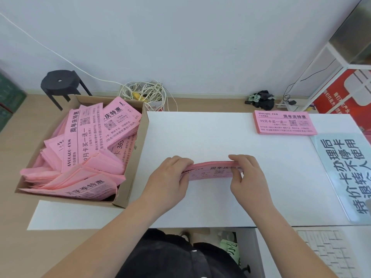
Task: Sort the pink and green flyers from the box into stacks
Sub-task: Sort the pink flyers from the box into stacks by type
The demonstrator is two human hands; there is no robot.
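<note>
Head view: left hand point(170, 173) and right hand point(248, 173) each grip one end of a pink flyer bundle point(210, 171) at mid-worktop point(200, 137). Uneven squeezing may fan the sheets; the box point(132, 177) holds many unsorted flyers.

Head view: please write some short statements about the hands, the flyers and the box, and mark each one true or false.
1. The left hand and the right hand hold one bundle of pink flyers between them. True.
2. The cardboard box stands at the right end of the table. False: it stands at the left end.
3. A neat pink stack lies at the table's far right. True.
4. The box holds green flyers. False: the loose flyers seen in it are pink.
</note>
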